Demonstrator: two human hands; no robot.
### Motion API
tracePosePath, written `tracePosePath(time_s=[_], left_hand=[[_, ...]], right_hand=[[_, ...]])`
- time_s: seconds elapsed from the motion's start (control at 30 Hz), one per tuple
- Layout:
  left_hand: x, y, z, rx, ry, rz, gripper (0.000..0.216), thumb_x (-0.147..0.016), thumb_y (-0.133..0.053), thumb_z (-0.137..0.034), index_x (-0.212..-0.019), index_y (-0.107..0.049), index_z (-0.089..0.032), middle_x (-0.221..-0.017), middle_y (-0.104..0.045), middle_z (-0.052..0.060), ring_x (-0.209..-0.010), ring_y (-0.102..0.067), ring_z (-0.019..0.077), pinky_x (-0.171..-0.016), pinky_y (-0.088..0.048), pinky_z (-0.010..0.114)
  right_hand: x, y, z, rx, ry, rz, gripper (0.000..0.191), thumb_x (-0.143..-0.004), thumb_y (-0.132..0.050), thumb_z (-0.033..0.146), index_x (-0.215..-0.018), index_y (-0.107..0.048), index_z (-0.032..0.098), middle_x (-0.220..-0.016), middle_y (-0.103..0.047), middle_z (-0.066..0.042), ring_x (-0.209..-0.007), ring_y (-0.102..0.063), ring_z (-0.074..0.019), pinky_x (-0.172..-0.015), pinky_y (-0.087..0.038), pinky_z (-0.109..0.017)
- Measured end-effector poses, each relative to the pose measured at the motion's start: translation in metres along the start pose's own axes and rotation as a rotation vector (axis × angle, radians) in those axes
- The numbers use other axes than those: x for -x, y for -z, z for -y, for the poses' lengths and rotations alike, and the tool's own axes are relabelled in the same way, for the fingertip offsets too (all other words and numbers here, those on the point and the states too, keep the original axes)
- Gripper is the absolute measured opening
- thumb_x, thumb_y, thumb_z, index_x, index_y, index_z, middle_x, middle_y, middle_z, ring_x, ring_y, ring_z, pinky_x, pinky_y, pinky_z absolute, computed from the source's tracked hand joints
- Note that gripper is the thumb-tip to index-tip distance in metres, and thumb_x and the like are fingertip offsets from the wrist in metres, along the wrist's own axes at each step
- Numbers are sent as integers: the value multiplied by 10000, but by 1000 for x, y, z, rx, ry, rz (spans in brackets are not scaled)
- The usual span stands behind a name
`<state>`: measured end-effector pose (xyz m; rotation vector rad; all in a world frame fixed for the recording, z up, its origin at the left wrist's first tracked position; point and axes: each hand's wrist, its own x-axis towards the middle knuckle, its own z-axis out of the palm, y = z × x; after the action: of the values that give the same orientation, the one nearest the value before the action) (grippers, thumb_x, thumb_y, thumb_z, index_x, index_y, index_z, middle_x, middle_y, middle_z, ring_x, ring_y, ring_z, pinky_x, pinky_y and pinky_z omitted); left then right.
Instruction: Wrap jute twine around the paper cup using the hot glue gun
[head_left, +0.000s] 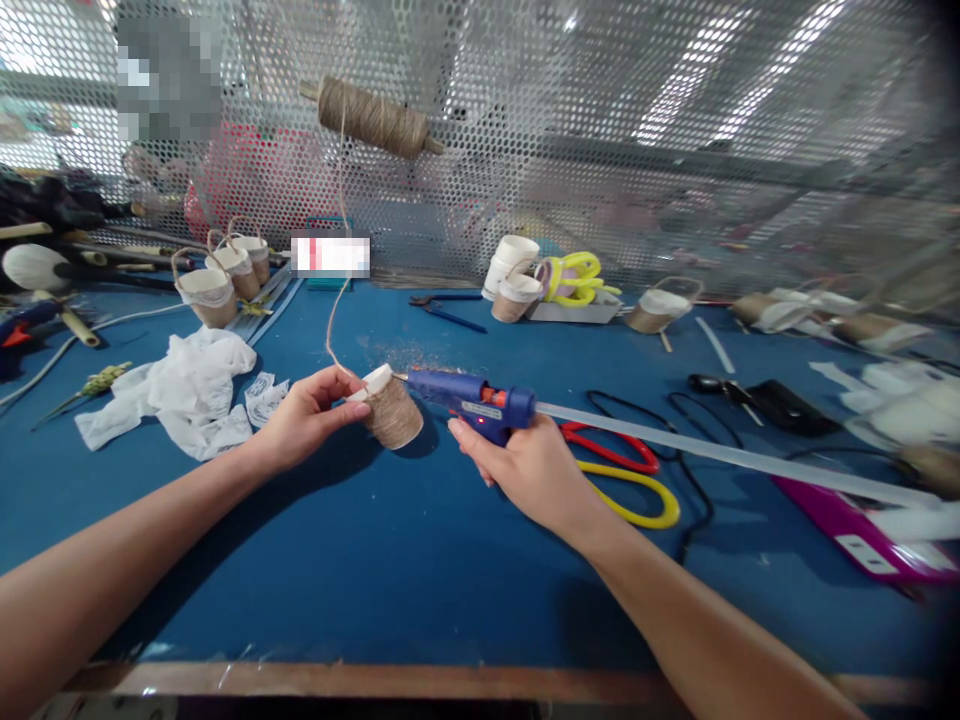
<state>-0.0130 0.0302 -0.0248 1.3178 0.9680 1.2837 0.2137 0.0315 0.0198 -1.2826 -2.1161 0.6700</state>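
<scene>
My left hand (319, 410) grips a small paper cup (394, 412) by its white rim, tilted above the blue table. Brown twine is wrapped round the cup's lower part. A loose strand of twine (331, 320) runs from near my left fingers up to a twine spool (373, 118) hanging at the mesh. In my right hand (525, 460) is a blue hot glue gun (469, 392), its fingers wrapped round the handle. The gun's nozzle points left and is at the cup's rim; whether it touches I cannot tell. A long glue stick (712, 450) sticks out of its back.
Red and yellow scissors handles (637, 495) lie beside my right wrist, near a black cord. White lace fabric (184, 390) is heaped at left. Several twine-wrapped cups (208, 297) with loop handles stand behind it. Blue-handled pliers (450, 308) lie ahead, before a perforated metal screen (465, 190).
</scene>
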Motion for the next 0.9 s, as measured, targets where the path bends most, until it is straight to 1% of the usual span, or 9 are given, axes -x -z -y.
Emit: tracePosePath(time_s=[0.17,0.37,0.47,0.63,0.77,0.83,0.9], left_hand=[[0,-1,-1,-1,-2,-5,113,-675,-681,-152,-671,-572,-181,-665,-606,-21,-633,-557,104,-631,-455,226],[-1,-1,-2,-11,6,-11,140,-668,-686,-181,-685,-549,-157,-659,-603,-34,-624,-547,91,-628,-447,219],[-1,-1,-1,-2,10,-18,132,-668,-690,-176,-686,-559,-164,-660,-605,-28,-628,-547,92,-627,-443,216],[0,0,1,1,16,-15,128,-669,-687,-167,-689,-561,-159,-678,-611,-20,-643,-553,94,-647,-444,223],[0,0,1,-3,18,-12,125,-676,-678,-171,-697,-555,-157,-670,-608,-28,-640,-552,86,-645,-437,211],[-1,0,1,-5,19,-13,128,-676,-676,-175,-701,-552,-158,-664,-604,-32,-635,-548,85,-640,-435,211],[-1,0,1,-9,18,-10,131,-677,-674,-185,-698,-549,-157,-666,-602,-31,-638,-547,88,-642,-437,216]], right_hand=[[2,-1,0,-1,8,-14,336,-802,-525,302,-491,-430,218,-369,-460,49,-373,-465,-114,-432,-423,-270],[5,-3,0,32,53,-20,362,-796,-532,306,-473,-393,224,-361,-437,46,-387,-468,-118,-440,-414,-272],[4,-2,0,13,33,-23,357,-806,-522,315,-482,-404,223,-367,-443,46,-383,-460,-115,-433,-412,-269],[1,-1,-1,18,3,-22,361,-806,-522,310,-479,-398,223,-380,-448,42,-391,-462,-116,-465,-426,-284],[4,-3,0,-14,3,-9,332,-800,-527,327,-506,-416,220,-385,-443,43,-389,-457,-118,-444,-410,-283],[5,-3,1,-43,-12,3,309,-792,-536,340,-528,-434,216,-386,-438,46,-382,-452,-116,-430,-398,-278],[3,-1,2,-121,-47,40,279,-797,-527,350,-567,-472,203,-398,-454,45,-382,-461,-112,-428,-398,-270]])
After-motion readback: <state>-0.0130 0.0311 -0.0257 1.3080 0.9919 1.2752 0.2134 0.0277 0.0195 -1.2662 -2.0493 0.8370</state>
